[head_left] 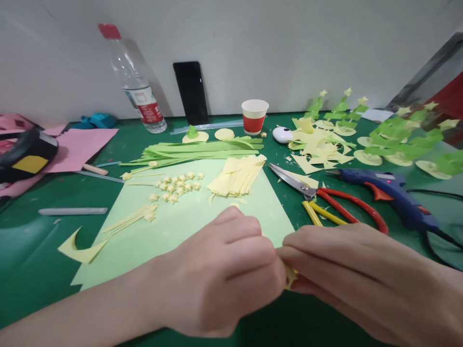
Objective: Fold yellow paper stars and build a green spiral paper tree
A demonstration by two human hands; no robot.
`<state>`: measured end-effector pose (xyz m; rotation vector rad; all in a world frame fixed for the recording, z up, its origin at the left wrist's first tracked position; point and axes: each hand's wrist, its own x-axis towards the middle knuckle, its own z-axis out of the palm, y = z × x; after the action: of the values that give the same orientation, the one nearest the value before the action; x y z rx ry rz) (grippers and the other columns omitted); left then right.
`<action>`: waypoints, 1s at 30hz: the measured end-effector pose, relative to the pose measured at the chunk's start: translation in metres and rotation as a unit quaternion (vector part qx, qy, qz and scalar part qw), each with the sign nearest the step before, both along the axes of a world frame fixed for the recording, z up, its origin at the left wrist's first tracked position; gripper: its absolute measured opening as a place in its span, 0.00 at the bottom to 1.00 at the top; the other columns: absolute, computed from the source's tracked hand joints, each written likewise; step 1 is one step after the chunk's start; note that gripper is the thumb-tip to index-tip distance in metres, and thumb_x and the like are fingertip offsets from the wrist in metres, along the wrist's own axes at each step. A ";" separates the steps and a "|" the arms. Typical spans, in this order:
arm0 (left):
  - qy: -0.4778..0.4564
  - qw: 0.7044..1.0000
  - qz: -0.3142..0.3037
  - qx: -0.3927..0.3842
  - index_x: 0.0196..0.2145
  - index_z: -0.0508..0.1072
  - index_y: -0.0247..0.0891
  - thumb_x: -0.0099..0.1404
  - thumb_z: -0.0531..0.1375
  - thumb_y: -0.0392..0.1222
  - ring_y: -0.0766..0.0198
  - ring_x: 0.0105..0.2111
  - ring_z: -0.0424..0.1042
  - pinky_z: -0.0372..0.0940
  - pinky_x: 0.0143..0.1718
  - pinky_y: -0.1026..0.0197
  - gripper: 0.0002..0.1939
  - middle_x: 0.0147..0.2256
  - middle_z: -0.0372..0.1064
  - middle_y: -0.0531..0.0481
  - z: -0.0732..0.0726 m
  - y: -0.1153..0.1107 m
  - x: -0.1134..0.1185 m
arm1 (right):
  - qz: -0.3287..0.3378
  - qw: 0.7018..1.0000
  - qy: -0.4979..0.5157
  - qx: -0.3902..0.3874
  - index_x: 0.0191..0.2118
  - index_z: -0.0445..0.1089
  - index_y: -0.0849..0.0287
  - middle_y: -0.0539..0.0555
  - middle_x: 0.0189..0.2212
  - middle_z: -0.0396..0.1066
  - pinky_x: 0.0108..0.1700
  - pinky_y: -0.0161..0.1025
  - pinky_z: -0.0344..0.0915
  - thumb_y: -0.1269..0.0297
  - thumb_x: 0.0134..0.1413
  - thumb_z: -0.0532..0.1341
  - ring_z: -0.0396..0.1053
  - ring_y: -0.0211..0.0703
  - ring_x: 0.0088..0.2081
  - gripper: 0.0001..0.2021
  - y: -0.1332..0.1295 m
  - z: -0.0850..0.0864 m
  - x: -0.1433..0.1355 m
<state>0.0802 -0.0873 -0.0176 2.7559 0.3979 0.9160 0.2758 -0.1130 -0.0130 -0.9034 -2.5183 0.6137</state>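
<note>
My left hand (pixel 224 270) is closed in a pinch at the lower middle, its fingertips hidden. Against it, my right hand (pixel 347 274) has its fingers pressed together on a small piece of yellow paper (pixel 290 278) that shows between the two hands. Beyond them a pale green sheet (pixel 188 217) carries several small folded yellow stars (pixel 181 185), a stack of yellow paper pieces (pixel 237 176) and thin yellow strips (pixel 128 219). Green paper strips (pixel 195 150) lie along the sheet's far edge.
Red-handled scissors (pixel 307 189) and a blue glue gun (pixel 390 193) lie at right, before yellow scraps (pixel 325 144) and green spiral pieces (pixel 401 137). A paper cup (pixel 253 118), phone (pixel 191 94) and bottle (pixel 139 91) stand behind. Pink paper (pixel 81 147) is left.
</note>
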 end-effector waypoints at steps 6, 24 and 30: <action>-0.056 0.939 0.080 -0.331 0.23 0.58 0.37 0.64 0.48 0.31 0.72 0.21 0.56 0.56 0.23 0.71 0.12 0.21 0.55 0.58 0.009 -0.005 0.004 | 0.006 0.994 0.013 0.106 0.32 0.63 0.59 0.51 0.28 0.68 0.24 0.32 0.59 0.67 0.63 0.46 0.64 0.35 0.25 0.12 0.006 0.001 0.000; 0.026 0.974 0.147 -0.170 0.23 0.55 0.38 0.66 0.43 0.31 0.70 0.22 0.56 0.53 0.24 0.65 0.13 0.22 0.55 0.57 0.001 -0.004 0.008 | -0.028 0.997 0.068 -0.027 0.25 0.54 0.60 0.45 0.21 0.54 0.23 0.27 0.51 0.73 0.60 0.47 0.52 0.29 0.22 0.11 0.006 0.001 -0.006; 0.037 0.992 0.098 -0.073 0.27 0.60 0.35 0.62 0.47 0.30 0.67 0.23 0.54 0.48 0.25 0.60 0.08 0.23 0.58 0.54 0.003 -0.005 0.002 | -0.023 0.998 0.059 -0.030 0.27 0.58 0.61 0.46 0.22 0.58 0.24 0.28 0.53 0.72 0.60 0.47 0.55 0.30 0.23 0.11 0.005 0.000 -0.004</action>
<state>0.0822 -0.0921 -0.0148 2.6575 0.7283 0.7920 0.2716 -0.1082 -0.0127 -0.9158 -2.3785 0.7101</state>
